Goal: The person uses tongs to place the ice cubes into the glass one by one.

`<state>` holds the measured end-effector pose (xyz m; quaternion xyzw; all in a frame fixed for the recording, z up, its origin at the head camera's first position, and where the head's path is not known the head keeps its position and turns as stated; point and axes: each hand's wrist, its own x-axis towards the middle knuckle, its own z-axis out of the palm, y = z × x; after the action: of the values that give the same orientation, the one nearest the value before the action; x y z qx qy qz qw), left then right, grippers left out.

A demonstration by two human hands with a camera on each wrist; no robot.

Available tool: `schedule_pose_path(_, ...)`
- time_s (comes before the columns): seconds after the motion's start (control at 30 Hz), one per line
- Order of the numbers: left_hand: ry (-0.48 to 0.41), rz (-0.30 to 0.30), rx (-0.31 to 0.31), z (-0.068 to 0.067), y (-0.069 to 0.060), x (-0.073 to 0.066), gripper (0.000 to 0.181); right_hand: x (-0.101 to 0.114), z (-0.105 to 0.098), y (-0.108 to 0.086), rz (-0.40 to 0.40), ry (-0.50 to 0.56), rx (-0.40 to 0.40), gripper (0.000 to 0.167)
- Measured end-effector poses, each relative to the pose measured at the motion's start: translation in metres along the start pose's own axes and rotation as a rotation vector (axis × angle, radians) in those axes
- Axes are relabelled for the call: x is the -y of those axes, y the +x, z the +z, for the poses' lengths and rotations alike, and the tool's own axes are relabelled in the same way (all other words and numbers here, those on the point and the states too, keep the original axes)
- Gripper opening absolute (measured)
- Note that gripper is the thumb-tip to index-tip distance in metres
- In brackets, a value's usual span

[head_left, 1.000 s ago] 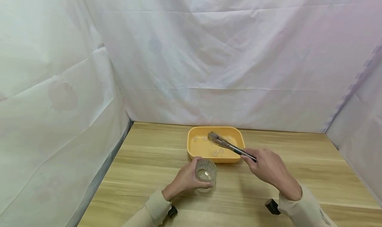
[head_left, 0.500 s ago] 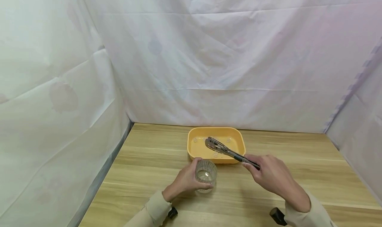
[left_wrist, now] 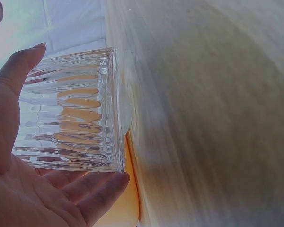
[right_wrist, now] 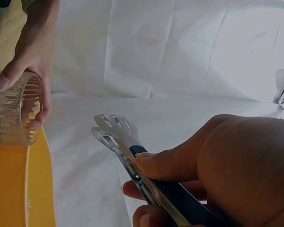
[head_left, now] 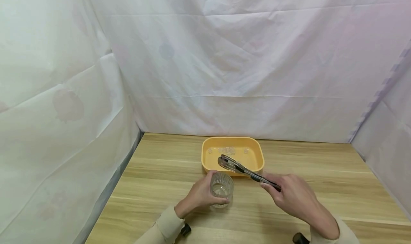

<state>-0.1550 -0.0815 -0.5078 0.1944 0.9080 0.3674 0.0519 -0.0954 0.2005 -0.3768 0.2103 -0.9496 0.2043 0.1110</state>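
Note:
My left hand (head_left: 202, 193) curls round a clear ribbed glass (head_left: 222, 185), which stands upright on the table in front of the tray. The left wrist view shows thumb and fingers on either side of the glass (left_wrist: 71, 113). My right hand (head_left: 293, 196) grips metal tongs (head_left: 245, 171) with dark handles, their heads over the tray's front part near the glass. In the right wrist view the tong arms (right_wrist: 132, 163) lie close together; whether a piece is between the heads I cannot tell. Several small clear pieces (head_left: 228, 150) lie in the yellow tray (head_left: 205, 162).
The wooden table (head_left: 160, 165) extends to both sides of the tray. White cloth (head_left: 224, 76) hangs behind it, with more cloth at the left and right. A dark object (head_left: 185, 230) is by the left sleeve, another (head_left: 300, 238) by the right sleeve.
The right hand and tongs have moved toward the front of the table, the tong heads coming from the tray's middle to near the glass. The left hand and glass have stayed in place.

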Motion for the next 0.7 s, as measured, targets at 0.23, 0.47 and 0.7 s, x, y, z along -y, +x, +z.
schedule_pose_path(0.23,0.004,0.002,0.0,0.0,0.001,-0.001,0.101,0.0,0.007,-0.005,0.012,0.017,0.009,0.013)
schedule_pose_path(0.47,0.013,-0.002,0.003,0.0,0.001,-0.001,0.102,-0.001,0.011,-0.008,0.04,0.03,0.05,0.017)
schedule_pose_path(0.7,0.01,0.016,0.007,-0.001,0.0,0.0,0.1,-0.003,0.012,-0.009,0.054,0.054,0.092,0.019)
